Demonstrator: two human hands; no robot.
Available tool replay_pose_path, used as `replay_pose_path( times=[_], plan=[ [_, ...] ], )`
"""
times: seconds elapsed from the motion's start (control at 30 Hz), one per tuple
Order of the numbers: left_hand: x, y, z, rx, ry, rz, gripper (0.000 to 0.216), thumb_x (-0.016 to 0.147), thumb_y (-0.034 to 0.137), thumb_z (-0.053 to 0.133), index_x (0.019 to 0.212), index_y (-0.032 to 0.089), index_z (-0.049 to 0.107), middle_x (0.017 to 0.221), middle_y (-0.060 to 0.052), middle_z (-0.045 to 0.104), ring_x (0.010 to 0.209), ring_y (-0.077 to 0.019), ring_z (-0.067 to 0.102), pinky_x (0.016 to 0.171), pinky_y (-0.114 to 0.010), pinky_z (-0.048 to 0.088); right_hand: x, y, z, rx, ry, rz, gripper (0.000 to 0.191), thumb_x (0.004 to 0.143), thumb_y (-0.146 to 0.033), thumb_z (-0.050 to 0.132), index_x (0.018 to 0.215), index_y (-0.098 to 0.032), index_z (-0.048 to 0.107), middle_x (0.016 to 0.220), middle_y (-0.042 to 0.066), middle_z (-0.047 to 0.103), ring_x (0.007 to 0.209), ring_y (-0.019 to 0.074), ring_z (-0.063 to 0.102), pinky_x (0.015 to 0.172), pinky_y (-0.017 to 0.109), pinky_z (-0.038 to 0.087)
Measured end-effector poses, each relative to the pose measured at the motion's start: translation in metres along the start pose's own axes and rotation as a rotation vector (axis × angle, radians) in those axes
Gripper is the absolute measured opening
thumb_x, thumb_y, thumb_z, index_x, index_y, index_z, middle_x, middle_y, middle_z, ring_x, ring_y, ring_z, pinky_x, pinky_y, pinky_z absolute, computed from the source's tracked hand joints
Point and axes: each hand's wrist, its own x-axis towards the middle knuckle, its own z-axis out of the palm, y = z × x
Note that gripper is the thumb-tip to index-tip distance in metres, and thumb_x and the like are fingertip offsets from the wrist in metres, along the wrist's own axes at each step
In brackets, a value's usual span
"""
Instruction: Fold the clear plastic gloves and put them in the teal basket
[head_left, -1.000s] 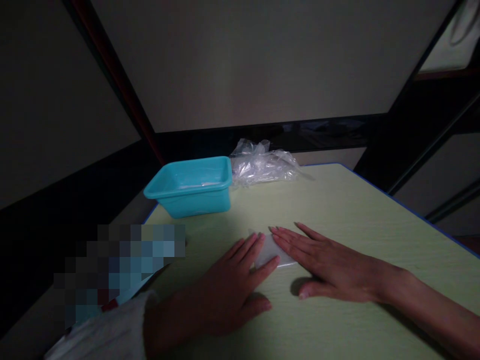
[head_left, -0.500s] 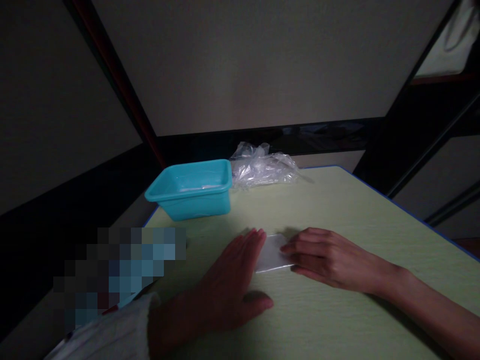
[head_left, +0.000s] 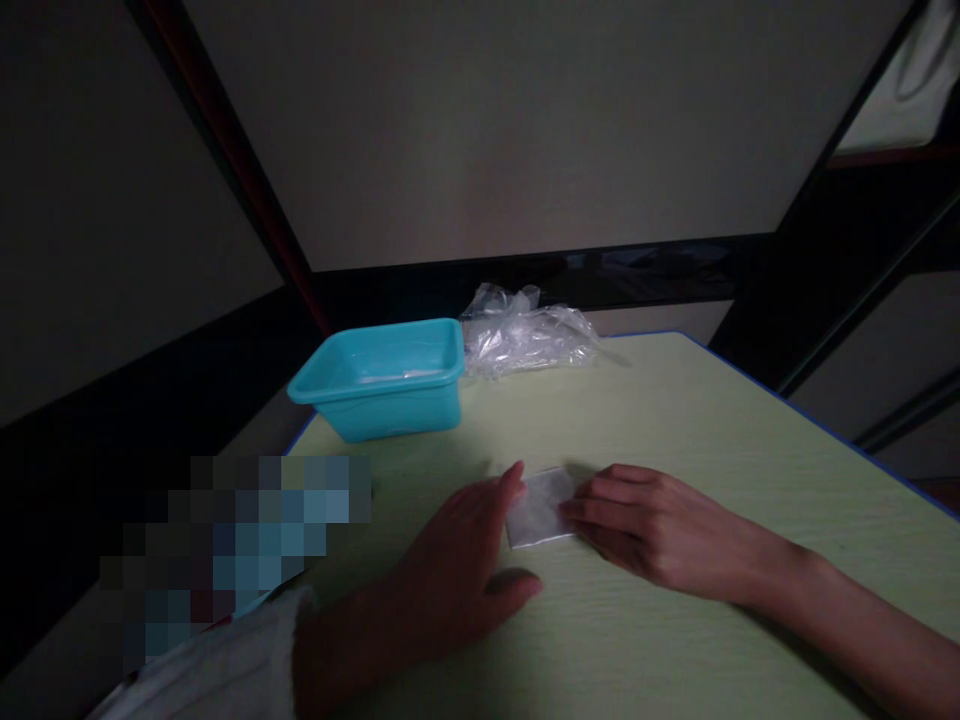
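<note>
A small clear plastic bag [head_left: 538, 508], folded flat into a square, lies on the pale green table [head_left: 675, 420] between my hands. My left hand [head_left: 457, 560] rests flat on the table with its fingers stretched out, the fingertips touching the bag's left edge. My right hand [head_left: 652, 530] lies on its side with the fingers pressed together, their tips pinching the bag's right edge.
A turquoise plastic tub [head_left: 386, 378] stands at the table's far left corner. Beside it lies a crumpled heap of clear plastic bags [head_left: 525, 340]. The table's blue edge runs along the right. The room is dim, with dark frames behind.
My right hand has gone from lying flat on the bag to pinching its right edge. The bag looks narrower, folded over. My left hand has slid slightly left, uncovering the bag.
</note>
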Motion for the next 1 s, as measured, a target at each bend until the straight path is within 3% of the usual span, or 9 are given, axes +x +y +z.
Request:
replay_pose_path(
  times=[0.23,0.37,0.57,0.8,0.9,1.0],
  plan=[
    [0.005,0.002,-0.003,0.029,-0.02,-0.026,0.056,0.078,0.024,0.056,0.13,0.015,0.037,0.131,-0.016,0.049,0.12,-0.0297,0.045,0.1,-0.049,0.037,0.003,-0.003,-0.003,-0.025,0.035,-0.024,0.037,0.093,-0.015,0.035,0.069,-0.015,0.063,0.076,0.006,0.066,0.07,0.0195,0.056,0.06,0.033,0.044],
    [0.007,0.003,-0.004,0.046,0.005,-0.014,0.043,0.075,0.02,0.055,0.117,0.014,0.051,0.126,-0.014,0.054,0.118,-0.0261,0.049,0.1,-0.045,0.039,0.003,-0.003,-0.004,0.047,0.035,0.007,0.034,0.092,-0.014,0.033,0.079,-0.012,0.064,0.085,0.01,0.068,0.078,0.0215,0.061,0.066,0.035,0.05],
    [0.007,0.001,-0.002,0.044,0.078,0.002,0.038,0.075,0.017,0.054,0.113,0.016,0.056,0.121,-0.01,0.06,0.11,-0.023,0.055,0.096,-0.04,0.045,0.003,-0.004,-0.005,0.216,0.016,0.101,0.027,0.088,-0.013,0.033,0.093,-0.014,0.059,0.095,0.012,0.067,0.091,0.0202,0.062,0.078,0.036,0.052],
    [0.008,0.001,-0.004,-0.059,0.188,-0.033,0.026,0.081,0.011,0.044,0.099,0.018,0.062,0.105,-0.007,0.067,0.094,-0.0196,0.062,0.086,-0.036,0.049,0.005,-0.01,-0.011,0.558,0.074,0.307,0.017,0.088,-0.016,0.032,0.088,-0.019,0.049,0.08,0.007,0.064,0.067,0.0154,0.059,0.062,0.029,0.049],
    [0.009,0.007,-0.007,-0.155,0.213,-0.107,0.023,0.083,0.017,0.042,0.088,0.017,0.064,0.087,-0.005,0.07,0.078,-0.0183,0.064,0.074,-0.03,0.05,0.006,-0.012,-0.013,0.762,0.138,0.424,0.013,0.089,-0.019,0.035,0.081,-0.02,0.045,0.074,0.003,0.06,0.063,0.0132,0.055,0.058,0.026,0.044],
    [0.012,0.014,-0.01,-0.349,0.228,-0.286,0.023,0.08,0.023,0.044,0.068,0.014,0.061,0.067,-0.004,0.067,0.064,-0.0172,0.061,0.062,-0.026,0.046,0.01,-0.011,-0.01,0.977,0.207,0.592,0.016,0.088,-0.026,0.039,0.073,-0.02,0.043,0.064,-0.002,0.048,0.057,0.011,0.045,0.05,0.022,0.036]
  ],
)
